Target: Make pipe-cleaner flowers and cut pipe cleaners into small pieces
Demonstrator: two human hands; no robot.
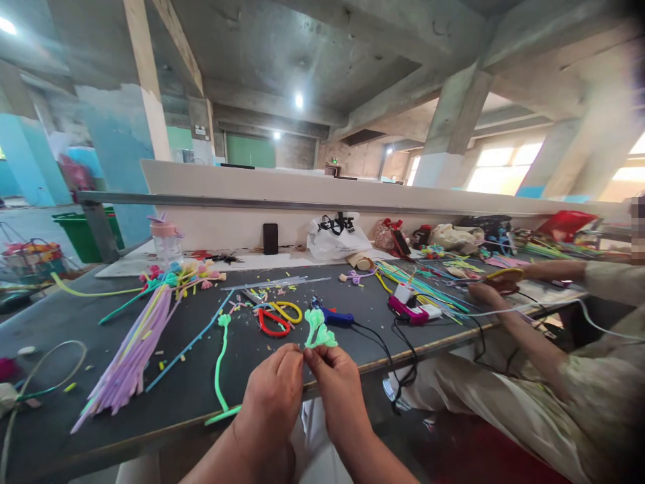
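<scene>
My left hand [272,396] and my right hand [336,383] meet in front of me at the near edge of the dark table [201,396], fingers pinched together. Between the fingertips they hold a small mint-green pipe-cleaner flower [317,332], its looped petals sticking up above my right thumb. Just left of my left hand a green pipe-cleaner stem [220,376] lies on the table. Red-handled scissors [272,324] and yellow-handled scissors [288,310] lie a little beyond my hands.
A bundle of purple and pink pipe cleaners [136,349] lies at the left. A blue glue gun [335,314] with a black cord lies behind. A seated person [554,363] at the right reaches onto the table. A phone [270,238], plastic bag [337,235] and pink-lidded bottle [166,242] stand at the back.
</scene>
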